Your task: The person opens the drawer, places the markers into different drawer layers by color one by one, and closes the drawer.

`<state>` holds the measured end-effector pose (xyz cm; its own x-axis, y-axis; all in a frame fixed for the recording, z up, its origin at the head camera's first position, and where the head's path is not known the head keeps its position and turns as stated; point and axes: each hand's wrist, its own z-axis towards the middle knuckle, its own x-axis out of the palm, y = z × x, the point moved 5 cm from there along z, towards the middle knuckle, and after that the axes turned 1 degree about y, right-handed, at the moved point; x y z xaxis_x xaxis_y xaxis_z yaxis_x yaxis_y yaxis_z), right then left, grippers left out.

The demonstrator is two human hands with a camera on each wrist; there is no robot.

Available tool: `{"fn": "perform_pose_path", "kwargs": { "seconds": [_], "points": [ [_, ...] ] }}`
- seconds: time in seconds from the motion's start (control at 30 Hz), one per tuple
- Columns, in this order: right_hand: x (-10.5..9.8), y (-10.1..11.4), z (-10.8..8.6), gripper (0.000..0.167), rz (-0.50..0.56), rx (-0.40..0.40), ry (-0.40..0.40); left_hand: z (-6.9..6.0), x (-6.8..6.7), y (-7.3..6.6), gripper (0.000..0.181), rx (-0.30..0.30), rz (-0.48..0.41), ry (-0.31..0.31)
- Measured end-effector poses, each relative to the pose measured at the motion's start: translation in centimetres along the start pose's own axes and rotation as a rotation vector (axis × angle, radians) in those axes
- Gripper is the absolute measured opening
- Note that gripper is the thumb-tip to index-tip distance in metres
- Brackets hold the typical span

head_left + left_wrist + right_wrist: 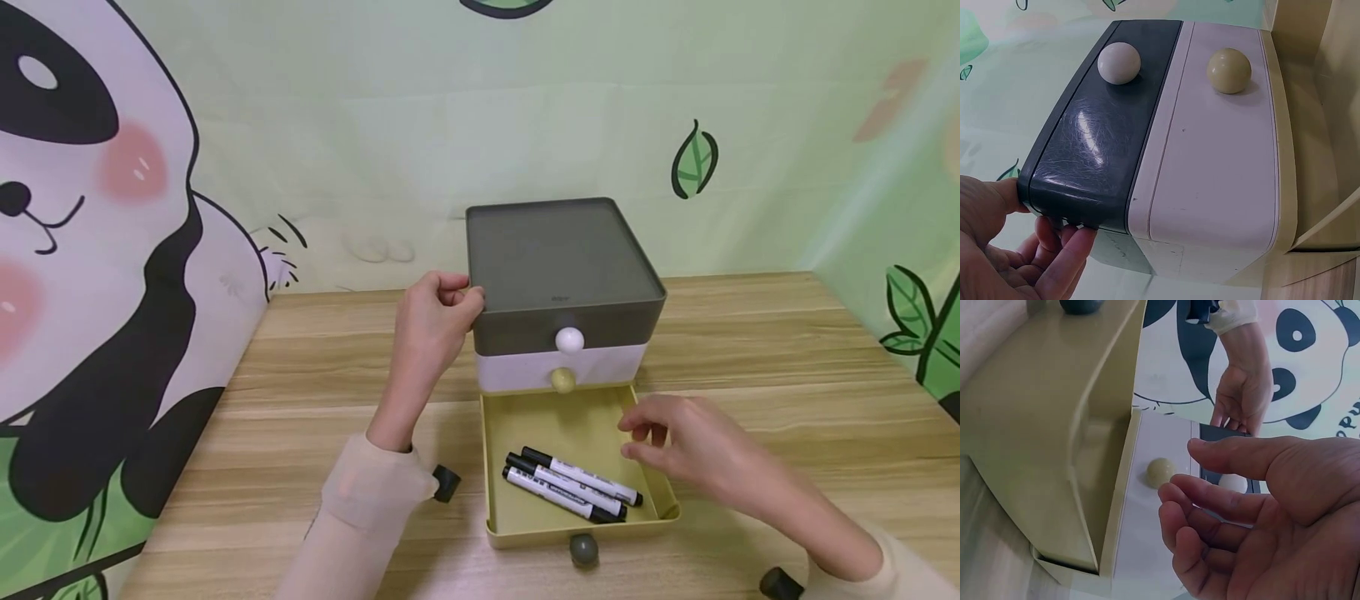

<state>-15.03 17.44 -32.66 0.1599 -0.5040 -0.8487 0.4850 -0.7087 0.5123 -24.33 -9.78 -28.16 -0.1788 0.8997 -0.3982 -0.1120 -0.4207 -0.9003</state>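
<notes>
A small desktop drawer organizer (566, 258) stands on the table, with a dark grey top tier, a white middle tier and a yellow bottom drawer (555, 417) pulled out. Three black-capped markers (570, 483) lie side by side in that drawer. My left hand (438, 321) holds the organizer's top left front corner, thumb at the upper edge and fingers bent against the side (1060, 256). Beside the yellow drawer's right wall, my right hand (686, 437) hovers with loosely bent fingers and nothing between them, in front of the white tier (1147, 537) in the right wrist view.
The upper tiers carry a white knob (570, 340) and a yellow knob (562, 380); a grey knob (583, 550) is on the open drawer's front. A wood-grain table (315, 375) lies beneath. Behind it hangs a green backdrop (360, 150) with a cartoon panda (82, 208).
</notes>
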Motion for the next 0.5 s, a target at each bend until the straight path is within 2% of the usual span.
{"fn": "perform_pose_path", "kwargs": {
  "seconds": [0.13, 0.27, 0.5],
  "points": [
    [0.7, 0.4, -0.7, 0.012, 0.008, 0.021, -0.005, 0.0, 0.0, 0.0, 0.030, -0.004, 0.001, 0.001],
    [1.3, 1.0, -1.6, 0.011, -0.002, 0.029, -0.046, -0.1, 0.0, -0.1, 0.030, -0.003, 0.002, 0.001],
    [2.0, 2.0, -2.9, 0.012, 0.009, -0.039, -0.114, -0.1, 0.0, 0.0, 0.030, -0.001, -0.001, 0.003]
  ]
}}
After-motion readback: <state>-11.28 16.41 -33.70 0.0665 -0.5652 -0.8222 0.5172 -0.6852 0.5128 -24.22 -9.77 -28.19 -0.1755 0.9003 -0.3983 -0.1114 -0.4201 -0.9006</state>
